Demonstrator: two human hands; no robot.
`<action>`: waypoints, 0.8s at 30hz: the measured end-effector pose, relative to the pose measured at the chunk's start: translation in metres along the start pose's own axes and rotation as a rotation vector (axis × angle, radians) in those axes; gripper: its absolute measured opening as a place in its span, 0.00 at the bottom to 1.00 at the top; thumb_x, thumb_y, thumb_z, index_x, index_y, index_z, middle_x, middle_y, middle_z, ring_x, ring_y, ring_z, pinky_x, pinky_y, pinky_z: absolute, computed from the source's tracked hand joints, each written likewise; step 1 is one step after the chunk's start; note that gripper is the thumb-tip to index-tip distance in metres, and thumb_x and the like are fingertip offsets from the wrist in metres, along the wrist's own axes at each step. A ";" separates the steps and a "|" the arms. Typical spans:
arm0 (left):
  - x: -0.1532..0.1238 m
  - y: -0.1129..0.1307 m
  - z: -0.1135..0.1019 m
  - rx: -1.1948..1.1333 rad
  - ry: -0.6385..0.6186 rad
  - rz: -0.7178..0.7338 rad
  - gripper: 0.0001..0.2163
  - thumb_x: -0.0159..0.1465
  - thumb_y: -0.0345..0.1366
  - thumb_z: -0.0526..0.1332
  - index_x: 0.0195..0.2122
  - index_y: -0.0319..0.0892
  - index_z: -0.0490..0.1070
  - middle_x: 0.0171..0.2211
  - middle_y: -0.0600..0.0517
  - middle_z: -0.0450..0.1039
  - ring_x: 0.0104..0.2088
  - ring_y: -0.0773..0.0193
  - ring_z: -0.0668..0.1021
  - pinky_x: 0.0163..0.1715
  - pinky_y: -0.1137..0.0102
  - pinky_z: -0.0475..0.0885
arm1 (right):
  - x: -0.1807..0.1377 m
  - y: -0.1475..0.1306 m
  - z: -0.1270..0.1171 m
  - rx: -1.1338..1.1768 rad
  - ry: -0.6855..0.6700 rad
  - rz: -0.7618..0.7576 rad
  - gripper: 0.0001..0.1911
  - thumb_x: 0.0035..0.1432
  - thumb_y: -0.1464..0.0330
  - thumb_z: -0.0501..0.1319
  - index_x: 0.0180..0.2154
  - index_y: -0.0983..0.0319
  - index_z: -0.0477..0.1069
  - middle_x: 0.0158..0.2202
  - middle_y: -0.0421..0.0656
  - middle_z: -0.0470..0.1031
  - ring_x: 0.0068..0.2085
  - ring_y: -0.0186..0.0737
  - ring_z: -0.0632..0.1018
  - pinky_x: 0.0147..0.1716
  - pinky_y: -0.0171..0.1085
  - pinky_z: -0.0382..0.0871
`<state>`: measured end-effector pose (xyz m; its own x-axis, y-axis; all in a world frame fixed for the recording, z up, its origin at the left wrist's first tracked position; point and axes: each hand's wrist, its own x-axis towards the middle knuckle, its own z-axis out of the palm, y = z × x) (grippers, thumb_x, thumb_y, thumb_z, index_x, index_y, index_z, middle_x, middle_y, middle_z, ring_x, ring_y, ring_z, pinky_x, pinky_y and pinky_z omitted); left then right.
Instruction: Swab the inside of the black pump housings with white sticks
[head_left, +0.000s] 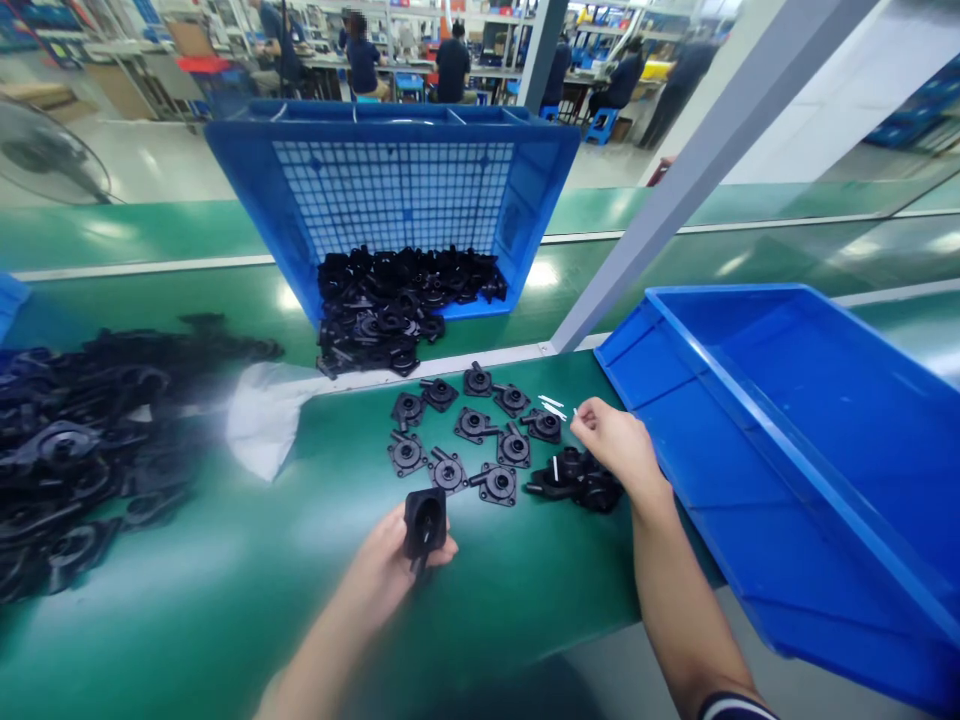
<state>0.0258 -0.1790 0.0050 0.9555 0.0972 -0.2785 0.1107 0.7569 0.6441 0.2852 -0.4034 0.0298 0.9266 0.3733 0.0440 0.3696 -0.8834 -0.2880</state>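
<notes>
My left hand [390, 560] is closed around a black plastic pump housing [426, 522], its hollow side facing up and its spout toward me. To the right, my right hand [611, 435] pinches a small white pin [576, 412], only its tip showing. Thin white pins [553, 407] lie on the green table just left of those fingers. Several black pump covers [472, 425] are spread flat between my hands and the back edge. Below my right hand sits a cluster of black housings [574, 482], with one white pin [555, 468] standing among them.
A blue crate [551, 215] on its side spills black parts toward me. At right stands a tilted blue bin [675, 400], beside a grey post [652, 220]. A large heap of black parts [90, 440] and a white plastic bag [262, 425] lie at left.
</notes>
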 end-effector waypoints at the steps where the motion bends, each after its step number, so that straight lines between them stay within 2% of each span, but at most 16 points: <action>1: 0.000 0.001 0.002 0.002 0.004 -0.009 0.20 0.56 0.48 0.66 0.42 0.37 0.74 0.38 0.44 0.73 0.36 0.59 0.78 0.38 0.69 0.76 | -0.009 -0.009 -0.005 0.173 0.046 -0.083 0.02 0.57 0.69 0.57 0.34 0.60 0.67 0.31 0.40 0.73 0.33 0.40 0.75 0.30 0.34 0.61; 3: -0.001 0.002 0.005 0.006 0.006 -0.025 0.21 0.54 0.48 0.67 0.42 0.36 0.73 0.38 0.44 0.73 0.36 0.59 0.79 0.37 0.69 0.76 | -0.031 -0.034 -0.014 0.515 0.030 -0.300 0.03 0.58 0.67 0.57 0.34 0.60 0.67 0.30 0.38 0.71 0.29 0.35 0.72 0.28 0.33 0.62; 5: -0.001 0.003 0.007 0.010 0.009 -0.035 0.21 0.54 0.48 0.68 0.42 0.36 0.72 0.38 0.45 0.74 0.36 0.59 0.79 0.37 0.69 0.76 | -0.054 -0.064 -0.017 0.714 -0.065 -0.530 0.05 0.62 0.67 0.56 0.34 0.61 0.68 0.28 0.39 0.69 0.28 0.34 0.69 0.28 0.33 0.62; 7: 0.000 0.003 0.008 0.011 0.008 -0.040 0.21 0.55 0.48 0.67 0.43 0.37 0.72 0.38 0.45 0.74 0.36 0.59 0.79 0.37 0.70 0.76 | -0.074 -0.091 -0.011 0.784 -0.127 -0.744 0.05 0.63 0.71 0.56 0.33 0.62 0.69 0.28 0.39 0.69 0.30 0.34 0.69 0.30 0.33 0.61; 9: 0.001 0.002 0.006 0.006 -0.001 -0.030 0.20 0.55 0.47 0.67 0.43 0.38 0.72 0.37 0.46 0.75 0.36 0.60 0.79 0.37 0.70 0.77 | -0.089 -0.110 -0.001 0.808 -0.142 -0.877 0.05 0.62 0.74 0.56 0.33 0.62 0.69 0.29 0.39 0.70 0.30 0.33 0.69 0.30 0.33 0.61; 11: 0.001 0.003 0.005 0.004 -0.006 -0.011 0.19 0.56 0.46 0.67 0.43 0.39 0.72 0.36 0.47 0.75 0.36 0.61 0.79 0.37 0.71 0.77 | -0.098 -0.120 0.009 0.817 -0.107 -0.911 0.05 0.63 0.73 0.56 0.34 0.62 0.69 0.28 0.38 0.71 0.29 0.32 0.69 0.28 0.33 0.60; 14: -0.001 0.003 0.005 0.014 -0.008 -0.001 0.18 0.57 0.45 0.67 0.44 0.39 0.72 0.36 0.47 0.75 0.36 0.62 0.79 0.37 0.72 0.76 | -0.103 -0.124 0.016 0.804 -0.069 -0.866 0.06 0.65 0.71 0.56 0.35 0.62 0.69 0.27 0.38 0.71 0.27 0.32 0.70 0.27 0.33 0.60; 20: 0.000 0.004 0.006 0.089 -0.049 -0.004 0.23 0.55 0.47 0.67 0.47 0.37 0.71 0.36 0.46 0.75 0.35 0.63 0.78 0.37 0.73 0.75 | -0.100 -0.125 0.015 0.760 -0.146 -0.783 0.07 0.65 0.70 0.56 0.34 0.61 0.70 0.28 0.38 0.73 0.28 0.33 0.72 0.27 0.33 0.62; 24: 0.000 0.009 0.008 0.158 0.009 0.057 0.26 0.51 0.47 0.70 0.46 0.37 0.69 0.33 0.48 0.75 0.32 0.67 0.77 0.35 0.75 0.72 | -0.105 -0.119 0.015 0.755 -0.193 -0.814 0.08 0.67 0.70 0.54 0.35 0.59 0.69 0.31 0.37 0.74 0.31 0.35 0.75 0.30 0.34 0.66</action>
<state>0.0294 -0.1771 0.0164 0.9589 0.1436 -0.2447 0.0990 0.6388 0.7630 0.1424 -0.3333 0.0454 0.3782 0.8556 0.3534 0.6623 0.0166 -0.7490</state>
